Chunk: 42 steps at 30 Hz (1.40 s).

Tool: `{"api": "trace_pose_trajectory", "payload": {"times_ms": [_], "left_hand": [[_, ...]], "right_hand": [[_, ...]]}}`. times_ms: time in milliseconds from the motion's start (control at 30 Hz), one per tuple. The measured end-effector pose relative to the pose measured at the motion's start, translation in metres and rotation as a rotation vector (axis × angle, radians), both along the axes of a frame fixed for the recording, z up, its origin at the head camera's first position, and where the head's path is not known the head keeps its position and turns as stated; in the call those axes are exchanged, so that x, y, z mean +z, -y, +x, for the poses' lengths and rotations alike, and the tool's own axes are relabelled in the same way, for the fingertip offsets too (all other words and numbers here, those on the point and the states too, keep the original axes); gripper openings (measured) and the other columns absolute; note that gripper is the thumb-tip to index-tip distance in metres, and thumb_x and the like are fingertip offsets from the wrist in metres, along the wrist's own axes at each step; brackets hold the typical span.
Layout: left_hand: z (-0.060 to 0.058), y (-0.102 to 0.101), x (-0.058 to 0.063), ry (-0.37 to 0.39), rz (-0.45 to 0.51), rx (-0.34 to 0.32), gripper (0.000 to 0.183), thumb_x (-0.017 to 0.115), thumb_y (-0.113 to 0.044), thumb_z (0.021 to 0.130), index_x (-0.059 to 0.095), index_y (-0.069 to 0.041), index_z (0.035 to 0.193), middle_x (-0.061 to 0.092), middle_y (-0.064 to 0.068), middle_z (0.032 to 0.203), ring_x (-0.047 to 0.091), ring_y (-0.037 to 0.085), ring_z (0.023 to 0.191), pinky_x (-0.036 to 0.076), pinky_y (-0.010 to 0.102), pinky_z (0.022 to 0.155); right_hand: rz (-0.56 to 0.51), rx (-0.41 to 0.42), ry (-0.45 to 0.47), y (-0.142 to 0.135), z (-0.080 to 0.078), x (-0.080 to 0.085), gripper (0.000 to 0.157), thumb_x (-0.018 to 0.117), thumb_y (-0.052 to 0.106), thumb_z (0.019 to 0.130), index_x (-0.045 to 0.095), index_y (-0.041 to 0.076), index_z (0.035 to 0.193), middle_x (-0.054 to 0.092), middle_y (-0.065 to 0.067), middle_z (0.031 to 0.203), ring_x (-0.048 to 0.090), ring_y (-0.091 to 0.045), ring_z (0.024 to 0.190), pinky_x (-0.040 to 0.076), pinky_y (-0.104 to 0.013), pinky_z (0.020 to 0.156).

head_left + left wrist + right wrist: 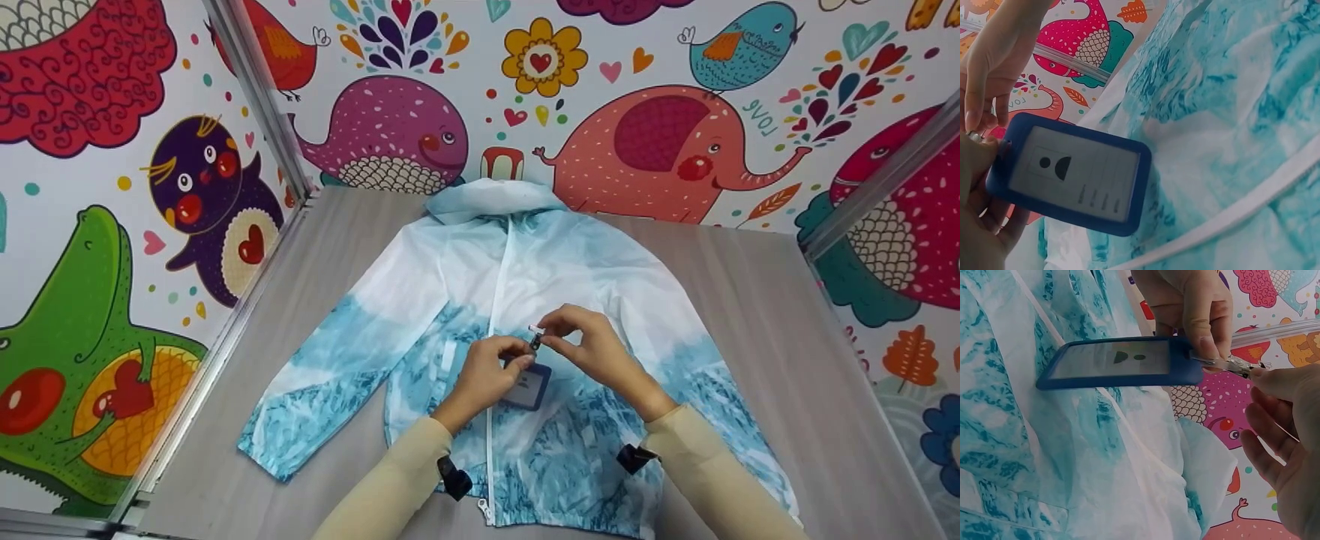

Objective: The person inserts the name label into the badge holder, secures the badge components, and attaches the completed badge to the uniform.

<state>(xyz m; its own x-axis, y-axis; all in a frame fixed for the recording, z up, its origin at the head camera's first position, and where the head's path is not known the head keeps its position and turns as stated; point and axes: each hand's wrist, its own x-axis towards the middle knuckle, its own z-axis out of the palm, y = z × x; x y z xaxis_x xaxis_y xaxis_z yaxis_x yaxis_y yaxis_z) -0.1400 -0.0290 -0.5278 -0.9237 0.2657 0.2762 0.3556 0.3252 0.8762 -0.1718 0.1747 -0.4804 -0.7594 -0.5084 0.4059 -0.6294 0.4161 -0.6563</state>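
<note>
A blue-framed badge holder [531, 388] with a card inside hangs over the front of a light blue and white hooded jacket [555, 262]. My left hand [486, 375] pinches it at its top end, by the short strap. Between the two hands is a metal clip [1235, 367] joined to that strap. My right hand [592, 352] pinches the far end of the clip with thumb and forefinger; its other fingers are loosely bent in the right wrist view. In the left wrist view the card [1075, 174] shows a printed figure and lines.
The jacket lies spread on a wood-grain table [750, 285], hood at the back, its white zipper [491, 427] running down the front. Cartoon-printed panels [495, 67] stand behind and at both sides, with metal rails [262, 97] at the corners.
</note>
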Motion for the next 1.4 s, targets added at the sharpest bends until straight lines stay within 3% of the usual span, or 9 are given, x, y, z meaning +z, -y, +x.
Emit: {"api": "trace_pose_trajectory", "payload": {"times_ms": [233,500,733,1000,1167,1400], "left_hand": [[-0.001,-0.004,0.0,0.034,0.028,0.027,0.011,0.068,-0.024,0.094,0.076,-0.017,0.098,0.076,0.0,0.092,0.07,0.012,0.085,0.056,0.027,0.077],[-0.007,-0.01,-0.002,0.1,0.06,0.04,0.012,0.069,-0.029,0.093,0.076,-0.021,0.099,0.076,-0.002,0.096,0.069,0.007,0.086,0.055,0.023,0.076],[-0.014,-0.014,-0.008,0.134,0.098,0.014,0.016,0.068,-0.029,0.094,0.075,-0.018,0.102,0.076,0.0,0.099,0.07,0.009,0.086,0.056,0.023,0.076],[-0.026,-0.019,-0.015,0.158,0.107,-0.013,0.018,0.064,-0.024,0.098,0.074,-0.012,0.106,0.075,0.006,0.103,0.069,0.012,0.088,0.055,0.023,0.078],[-0.039,-0.023,-0.014,0.166,0.024,0.004,0.019,0.061,-0.023,0.099,0.074,-0.013,0.109,0.075,0.003,0.104,0.07,0.012,0.092,0.056,0.026,0.082],[-0.062,-0.028,-0.012,0.161,-0.167,0.082,0.019,0.058,-0.021,0.1,0.073,-0.014,0.109,0.073,0.003,0.105,0.067,0.015,0.093,0.056,0.032,0.081]], "right_hand": [[-0.1,-0.079,0.064,0.004,0.004,-0.009,0.017,0.069,0.019,0.093,0.071,0.012,0.108,0.074,0.0,0.099,0.069,-0.011,0.086,0.056,-0.026,0.079],[-0.181,-0.141,0.102,0.016,0.02,0.013,0.02,0.07,0.0,0.087,0.067,-0.004,0.107,0.072,-0.016,0.098,0.07,-0.027,0.087,0.057,-0.032,0.08],[-0.288,-0.164,0.12,0.013,0.014,0.0,0.018,0.069,-0.003,0.088,0.065,-0.006,0.106,0.071,-0.017,0.096,0.069,-0.029,0.088,0.056,-0.025,0.081],[-0.372,-0.188,0.241,0.009,0.001,-0.016,0.019,0.066,-0.001,0.091,0.065,-0.009,0.109,0.07,-0.023,0.094,0.068,-0.031,0.087,0.054,-0.022,0.077],[-0.424,-0.257,0.343,0.003,-0.019,-0.038,0.024,0.066,0.001,0.093,0.066,-0.008,0.114,0.069,-0.028,0.099,0.069,-0.028,0.087,0.055,-0.02,0.076],[-0.421,-0.369,0.409,-0.001,-0.047,-0.066,0.022,0.067,0.008,0.094,0.068,-0.001,0.114,0.071,-0.025,0.098,0.07,-0.019,0.079,0.057,-0.024,0.072]]}}
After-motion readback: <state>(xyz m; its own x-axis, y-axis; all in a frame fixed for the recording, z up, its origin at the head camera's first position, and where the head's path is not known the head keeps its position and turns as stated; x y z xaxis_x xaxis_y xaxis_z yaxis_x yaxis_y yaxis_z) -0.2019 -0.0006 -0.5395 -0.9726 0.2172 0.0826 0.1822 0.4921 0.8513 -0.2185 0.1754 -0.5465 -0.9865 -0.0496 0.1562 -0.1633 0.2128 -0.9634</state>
